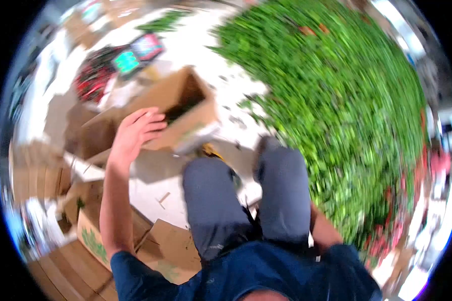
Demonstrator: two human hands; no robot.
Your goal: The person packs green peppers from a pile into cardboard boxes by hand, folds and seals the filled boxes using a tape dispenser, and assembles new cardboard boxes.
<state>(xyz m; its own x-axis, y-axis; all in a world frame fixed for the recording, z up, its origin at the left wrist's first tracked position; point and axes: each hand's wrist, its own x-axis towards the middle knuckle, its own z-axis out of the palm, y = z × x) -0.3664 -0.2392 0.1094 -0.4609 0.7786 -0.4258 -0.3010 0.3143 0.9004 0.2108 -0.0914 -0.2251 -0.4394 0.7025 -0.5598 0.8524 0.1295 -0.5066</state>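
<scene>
My left hand (139, 131) is stretched out over the near side of an open cardboard box (193, 120), fingers extended and slightly apart. Blur hides whether the fingertips touch the cardboard. Some dark green matter shows in the shadow inside the box. On my right side only the forearm (325, 228) is visible; it runs down behind my right leg, and the hand is hidden there. Beside that leg spreads a large heap of green leafy stems (331, 100).
Flattened and open cardboard boxes (95, 220) lie at my left. Beyond the box are a pile of red stems (93, 75) and a device with a lit green display (126, 62). More red-stemmed greenery (384, 241) lies at the lower right. Leaf scraps litter the white floor covering (236, 110).
</scene>
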